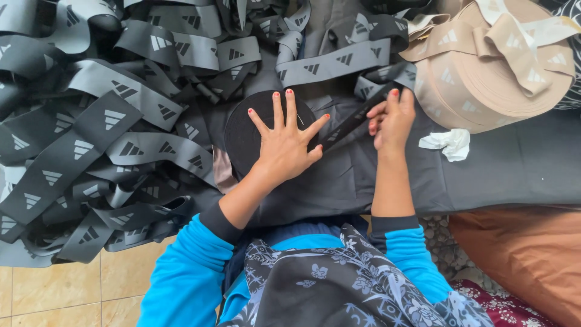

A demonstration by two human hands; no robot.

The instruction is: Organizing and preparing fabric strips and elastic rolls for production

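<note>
Fingers of the left hand [284,142] splay flat on a black roll [242,136]; right hand [392,121] pinches black strap [351,124].

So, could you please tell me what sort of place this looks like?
Probably a home sewing or garment piecework spot on the floor. A heap of grey printed bands and a beige roll lie on dark cloth by floor tiles; the left hand presses a black roll.

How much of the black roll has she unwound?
Done: a big heap of loose grey band lies beside her. In hand: left hand presses the black roll; right hand pinches its band. Left: that roll and the beige roll.
</note>
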